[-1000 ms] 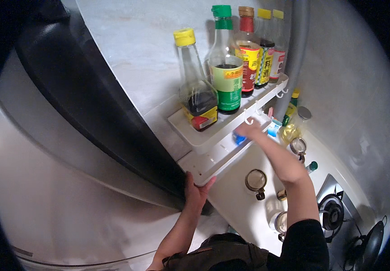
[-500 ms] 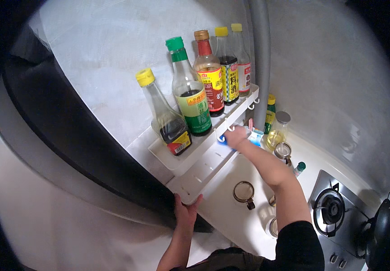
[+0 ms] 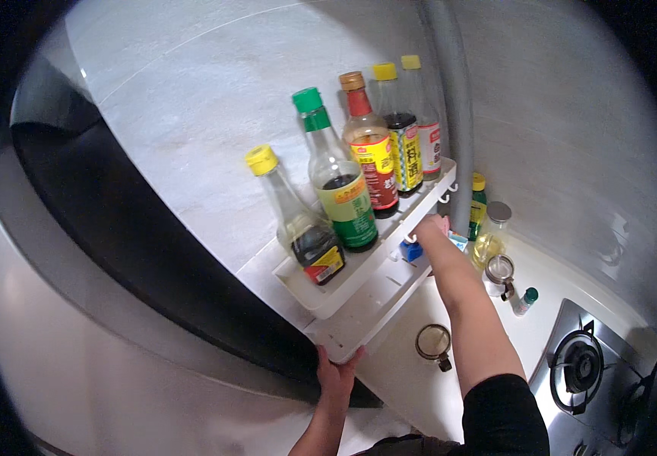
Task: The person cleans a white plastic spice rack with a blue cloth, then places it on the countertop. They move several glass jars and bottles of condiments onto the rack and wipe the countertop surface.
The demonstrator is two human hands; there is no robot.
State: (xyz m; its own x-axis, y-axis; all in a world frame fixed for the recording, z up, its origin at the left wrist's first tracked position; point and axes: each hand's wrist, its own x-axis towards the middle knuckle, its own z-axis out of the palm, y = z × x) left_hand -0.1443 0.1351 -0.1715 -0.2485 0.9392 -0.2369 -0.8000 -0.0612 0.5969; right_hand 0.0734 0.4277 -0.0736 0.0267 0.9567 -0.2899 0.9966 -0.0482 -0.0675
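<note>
Left hand at the corner of a lower shelf, right hand reaching in beside a blue item

The left hand [image 3: 337,374] grasped the near corner of the white lower shelf [image 3: 343,328], thumb and fingers on either side of it. The right hand [image 3: 429,228] was at the shelf's far part, partly behind a white hook [image 3: 410,238] of the upper shelf [image 3: 378,262]; its fingers were hidden, so whether it gripped anything could not be told. The blue item [image 3: 411,251] sat on the lower shelf, just beside that hand. Five bottles [image 3: 375,169] stood in a row on the upper shelf, and a glass jar [image 3: 433,342] stood on the white counter [image 3: 404,380] below
</note>
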